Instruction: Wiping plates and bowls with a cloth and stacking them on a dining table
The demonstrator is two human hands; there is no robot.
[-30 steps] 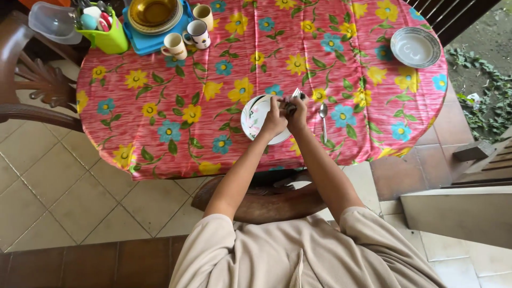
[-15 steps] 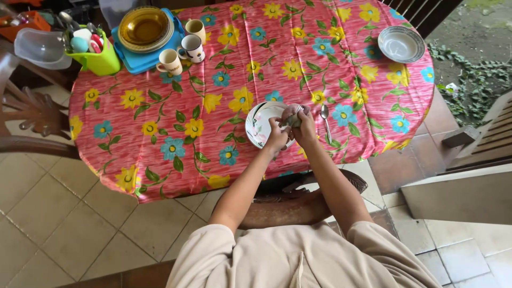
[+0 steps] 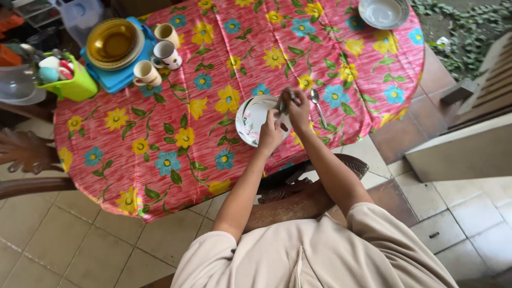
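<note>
Near the middle of the frame, slightly above centre, both hands are meeting over a white plate (image 3: 249, 118) with a flowered rim, which is sitting on the near edge of the round table (image 3: 160, 176) covered in a pink cloth with yellow and blue flowers. The right hand (image 3: 297, 109) is closing its fingers around a small metal utensil (image 3: 280, 104), most likely a fork, holding it above the right side of the plate. The left hand (image 3: 270, 133) is lying just below and to the left of it, fingers curled and touching the same utensil or something small beside it; what exactly it is pinching is too small to tell. Both forearms are running down from the hands toward the beige shirt (image 3: 314, 256) at the bottom of the frame.

Just right of the hands, a spoon (image 3: 317, 105) is lying on the cloth beside the plate. At the top right of the frame, a grey bowl (image 3: 383, 12) is standing near the far edge of the table. In the upper left, a blue tray (image 3: 114, 80) is carrying a stack of amber glass plates (image 3: 113, 42), with three mugs (image 3: 147, 72) standing along its right side. Further left, a green holder (image 3: 76, 85) is standing filled with small utensils. A dark wooden chair (image 3: 298, 200) is sitting under the table edge below the hands, and another chair (image 3: 24, 160) is showing at the left edge.
</note>
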